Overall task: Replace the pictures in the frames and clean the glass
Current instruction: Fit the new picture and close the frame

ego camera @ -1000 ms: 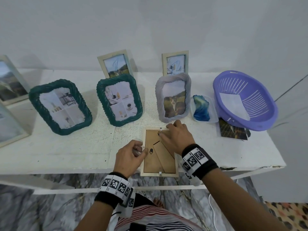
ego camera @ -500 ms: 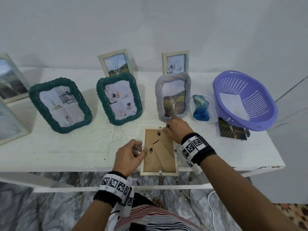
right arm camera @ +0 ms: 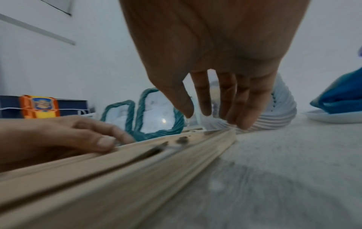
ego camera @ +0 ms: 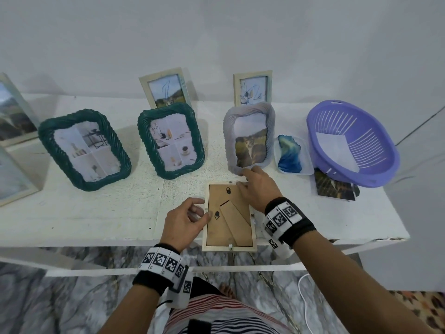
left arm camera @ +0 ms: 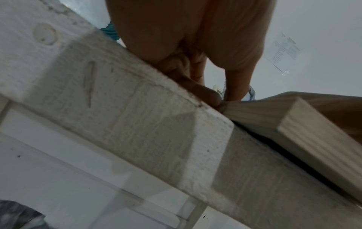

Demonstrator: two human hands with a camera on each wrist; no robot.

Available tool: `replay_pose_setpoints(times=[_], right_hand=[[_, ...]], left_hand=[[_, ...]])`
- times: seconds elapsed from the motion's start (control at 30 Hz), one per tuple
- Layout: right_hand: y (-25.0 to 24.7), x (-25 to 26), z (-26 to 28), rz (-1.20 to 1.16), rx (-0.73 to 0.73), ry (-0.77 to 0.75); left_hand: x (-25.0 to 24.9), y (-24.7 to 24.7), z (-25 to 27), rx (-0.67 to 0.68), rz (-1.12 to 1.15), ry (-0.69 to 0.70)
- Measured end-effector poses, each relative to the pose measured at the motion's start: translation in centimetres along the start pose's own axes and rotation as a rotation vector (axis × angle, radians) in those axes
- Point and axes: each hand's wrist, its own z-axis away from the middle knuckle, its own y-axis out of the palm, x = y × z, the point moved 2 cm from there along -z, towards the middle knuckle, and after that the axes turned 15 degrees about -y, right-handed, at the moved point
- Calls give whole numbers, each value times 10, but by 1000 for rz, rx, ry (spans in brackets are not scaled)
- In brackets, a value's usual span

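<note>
Head view: wooden frame face-down at the near edge, both hands on it

Head view shows a white surface [ego camera: 101,213] running wall to wall, largest thing in sight. At 2 o'clock sits a purple basket [ego camera: 375,165] holding a white sheet, with a loose photo [ego camera: 333,188] tucked at its near side. Across the middle stand two green woven frames [ego camera: 84,149] and [ego camera: 171,139], and at 1 o'clock a grey woven frame [ego camera: 249,135]; behind them two small pale frames [ego camera: 166,89] and [ego camera: 252,89] lean at 12 o'clock. A blue cloth [ego camera: 289,155] lies in a clear tray just right of the grey frame.

At 6 o'clock the wooden frame [ego camera: 228,216] lies backing-up, its near end overhanging the surface edge.

The left hand [ego camera: 184,220] has its fingers curled, thumb and fingertips pinching at the frame's left rim; the left wrist view shows them meeting against the wood [left arm camera: 254,111].

The right hand [ego camera: 256,186] is spread flat and relaxed, gripping nothing; in the right wrist view its straight fingers [right arm camera: 245,108] reach down to the frame's far right corner.
</note>
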Motion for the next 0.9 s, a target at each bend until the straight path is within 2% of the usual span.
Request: replay_pose_setpoints(times=[0.17,0.23,0.43,0.9], right_hand=[[8,32,59,74,-206,-232],[12,44,83,114,-195,-319],[34,51,120,227,-60,-334],[44,54,120,176,-45,-407]], left_hand=[[1,0,-1,6,15,-20],[1,0,-1,9,10,-20],[-1,0,-2,3,2,-17],[2,0,-1,10,20,-21]])
